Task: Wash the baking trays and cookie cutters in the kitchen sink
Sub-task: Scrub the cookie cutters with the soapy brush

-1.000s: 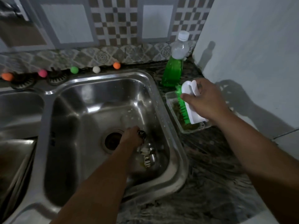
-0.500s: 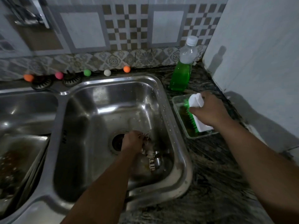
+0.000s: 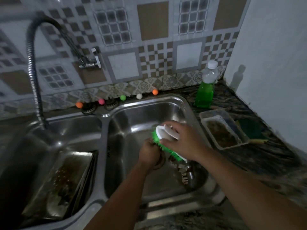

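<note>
Over the right sink basin (image 3: 186,103), my right hand (image 3: 182,143) grips a white scrub brush with green bristles (image 3: 163,135). Its bristles press against my left hand (image 3: 148,152), whose fingers are curled round a small item, probably a cookie cutter, that is mostly hidden. More metal cookie cutters (image 3: 185,175) lie on the basin floor under my right forearm. Dirty baking trays (image 3: 66,181) stand stacked in the left basin.
A green soap bottle (image 3: 205,92) stands at the back right corner of the counter. In front of it lies a clear plastic tub (image 3: 221,128) with brown residue. A flexible tap hose (image 3: 33,68) arches over the left basin. Several small coloured balls (image 3: 123,97) line the back ledge.
My right hand has lifted the brush out of the plastic tub and brought it left over the basin onto my left hand. My left hand has risen from the basin floor. The view has tilted up.
</note>
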